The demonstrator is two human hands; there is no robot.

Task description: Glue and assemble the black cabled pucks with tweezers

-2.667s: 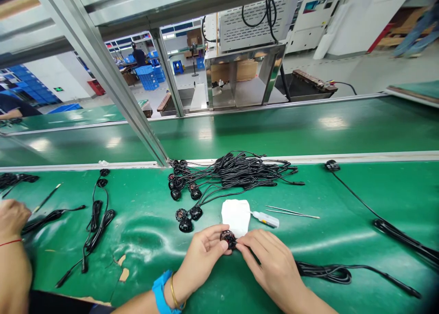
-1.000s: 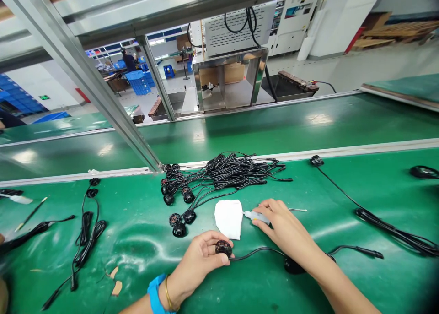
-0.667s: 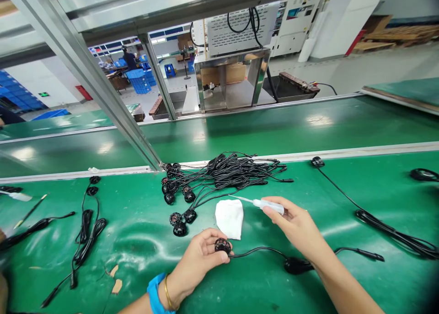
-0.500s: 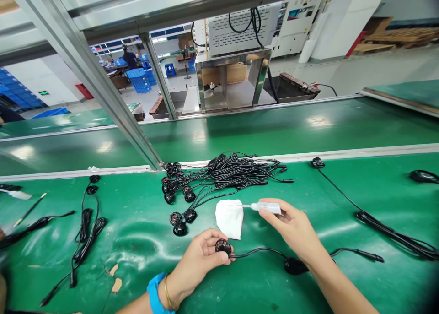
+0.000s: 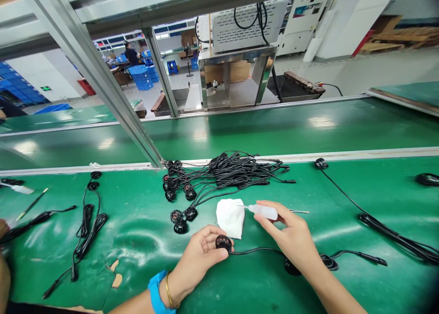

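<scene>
My left hand (image 5: pixel 204 252) is closed around a small round black ring-shaped part (image 5: pixel 223 243), held tilted with its open face up. A black cable (image 5: pixel 254 250) runs from that part to the right and passes beneath my right wrist. Between the thumb and fingers of my right hand (image 5: pixel 288 227) is a small translucent squeeze bottle (image 5: pixel 264 211), lying nearly level. Its thin nozzle points left, over a folded white cloth (image 5: pixel 230 218) on the green mat; whether the tip touches the cloth I cannot tell. Another black piece (image 5: pixel 292 267) lies partly hidden under my right forearm.
Beyond the cloth lies a heap of black cables (image 5: pixel 236 170) with several round black heads (image 5: pixel 180 225). Coiled cables lie left (image 5: pixel 89 231) and right (image 5: pixel 394 234). A metal post (image 5: pixel 103 85) rises at the left, and another person's hand (image 5: pixel 4 227) shows at the left edge.
My right hand and the bottle have shifted slightly left, and the bottle now slopes a little. A thin stick has come into view behind that hand. My left hand keeps its hold.
</scene>
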